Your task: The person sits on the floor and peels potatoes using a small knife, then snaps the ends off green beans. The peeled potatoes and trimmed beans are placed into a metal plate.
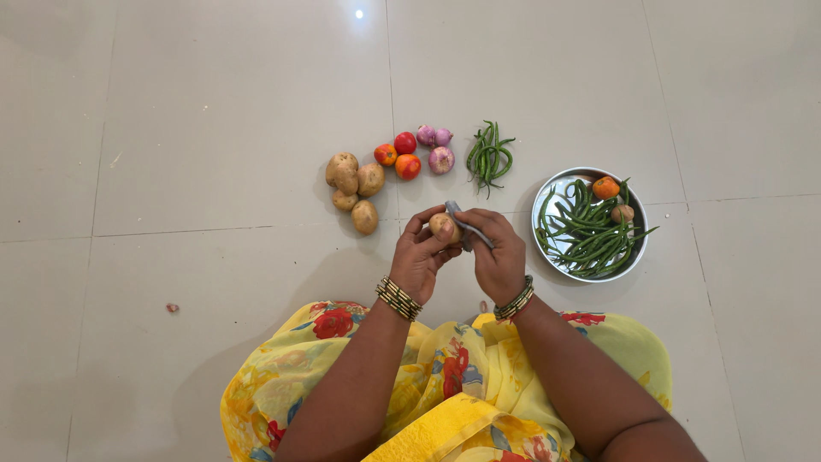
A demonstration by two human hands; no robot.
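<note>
My left hand [419, 255] grips a small brown potato [443, 226] by its fingertips. My right hand [499, 257] holds a grey peeler [464, 224] whose blade lies across the potato. Both hands are raised above the tiled floor, just in front of my lap, which is covered in yellow flowered cloth [445, 385]. Bangles circle both wrists.
On the floor beyond the hands lie a pile of potatoes [352, 190], three tomatoes [398, 156], three purple onions [434, 147] and a bunch of green beans [488, 156]. A steel plate [547, 205] at the right holds green beans, a tomato and a small potato.
</note>
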